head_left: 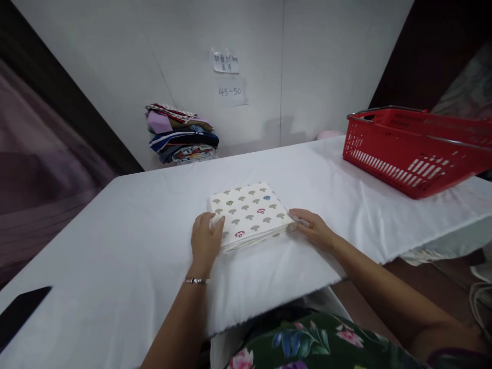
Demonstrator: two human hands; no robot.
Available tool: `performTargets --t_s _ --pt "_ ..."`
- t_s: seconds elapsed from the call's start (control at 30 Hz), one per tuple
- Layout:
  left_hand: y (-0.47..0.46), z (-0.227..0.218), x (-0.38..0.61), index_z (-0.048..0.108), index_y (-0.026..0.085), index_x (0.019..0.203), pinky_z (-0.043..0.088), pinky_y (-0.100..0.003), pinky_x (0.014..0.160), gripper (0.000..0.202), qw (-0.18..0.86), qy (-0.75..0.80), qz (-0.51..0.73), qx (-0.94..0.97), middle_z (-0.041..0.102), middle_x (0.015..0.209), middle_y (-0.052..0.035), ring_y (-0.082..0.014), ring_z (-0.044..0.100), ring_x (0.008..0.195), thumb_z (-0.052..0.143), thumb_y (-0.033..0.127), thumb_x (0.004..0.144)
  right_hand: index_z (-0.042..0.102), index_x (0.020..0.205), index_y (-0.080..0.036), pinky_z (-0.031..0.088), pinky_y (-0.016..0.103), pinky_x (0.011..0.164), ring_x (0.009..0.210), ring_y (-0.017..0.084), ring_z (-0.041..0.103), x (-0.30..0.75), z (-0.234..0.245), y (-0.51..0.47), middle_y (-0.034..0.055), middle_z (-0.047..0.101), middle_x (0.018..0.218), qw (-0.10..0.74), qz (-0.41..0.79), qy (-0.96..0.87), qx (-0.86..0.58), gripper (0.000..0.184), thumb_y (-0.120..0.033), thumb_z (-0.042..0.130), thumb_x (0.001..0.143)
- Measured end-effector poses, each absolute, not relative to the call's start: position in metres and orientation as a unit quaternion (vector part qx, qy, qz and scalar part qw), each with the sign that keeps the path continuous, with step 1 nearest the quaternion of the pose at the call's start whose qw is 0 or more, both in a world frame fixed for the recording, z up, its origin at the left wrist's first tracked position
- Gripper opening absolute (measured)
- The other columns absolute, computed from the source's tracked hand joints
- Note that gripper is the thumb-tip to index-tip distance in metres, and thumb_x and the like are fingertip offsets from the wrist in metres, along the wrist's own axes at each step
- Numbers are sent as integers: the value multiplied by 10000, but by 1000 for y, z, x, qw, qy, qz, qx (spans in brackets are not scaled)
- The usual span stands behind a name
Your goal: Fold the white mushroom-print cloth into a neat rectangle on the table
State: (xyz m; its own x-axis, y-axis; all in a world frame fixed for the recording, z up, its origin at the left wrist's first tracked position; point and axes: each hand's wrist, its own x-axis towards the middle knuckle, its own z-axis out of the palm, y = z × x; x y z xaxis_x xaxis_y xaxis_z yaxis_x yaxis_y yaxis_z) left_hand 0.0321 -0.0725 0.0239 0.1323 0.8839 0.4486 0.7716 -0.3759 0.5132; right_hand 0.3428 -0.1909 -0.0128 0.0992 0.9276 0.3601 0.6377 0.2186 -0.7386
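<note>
So, the folded cloth (249, 212): it lies flat on the bench, between the two hands, its near fold toward the person; white, with grey mushrooms and a few in red, green and blue.
Left hand (205, 238): at the cloth's left side, thumb resting over the top edge, the other fingers (198, 223) bent along that side (partly hidden behind the thumb); half curled and touching the cloth, though whether they pinch it I cannot tell.
Right hand (317, 230): at the near right corner, thumb at the layered fold and forefinger at the right edge just above, a small gap between the two; they touch the corner, but how firmly, or whether any layer is gripped, I cannot tell.
Bench (134, 220): spread with a white covering, lightly creased.
Red basket (415, 151): on the bench to the right, beyond the right hand and well apart from the cloth, its metal handles folded down along the rim.
Stack of fabrics (182, 136): past the far edge, left of centre, against the wall (319, 66).
Paper notes (231, 92): two on the wall, one above the other (the lower reads 45-50).
Dark flat object (23, 312): at the left, cut by the frame.
Bracelet (197, 281): around the left wrist.
</note>
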Motion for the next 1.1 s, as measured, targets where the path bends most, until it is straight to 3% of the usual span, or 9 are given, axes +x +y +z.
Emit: performTargets --t_s 0.2,0.4,0.77,0.97,1.1 --pt "-106 9 35 608 235 1059 314 -401 1024 287 16 366 266 892 574 1210 -80 -237 488 1154 555 392 825 532 1249 -261 418 425 1006 1202 225 493 344 -18 -190 49 528 1313 380 149 -689 -599 419 -291 533 831" --pt "-107 3 36 623 246 1085 327 -416 1019 272 13 372 229 899 608 1175 -76 -230 521 1124 505 337 857 456 1327 -245 404 403 1020 1238 226 457 334 -10 -181 49 459 1378 332 121 -701 -619 532 -202 493 798" --pt "-105 1 38 623 254 1111 334 -415 1018 296 12 383 214 899 610 1187 -71 -220 525 1130 431 322 896 387 1372 -267 416 407 1010 1240 204 458 336 -25 -176 27 457 1387 297 77 -721 -621 516 -188 385 862" --pt "-108 3 40 603 238 1133 289 -446 1045 298 -15 377 216 901 609 1192 -86 -231 528 1134 461 325 884 425 1348 -226 374 484 1021 1285 259 382 327 -11 -180 86 399 1421 296 34 -744 -598 513 -160 427 839" --pt "-107 10 50 592 234 1141 279 -449 1051 303 -22 358 215 908 604 1201 -88 -235 522 1143 491 337 875 515 1270 -256 354 475 1037 1284 243 388 328 -2 -170 75 467 1371 300 56 -786 -538 405 -208 436 876"
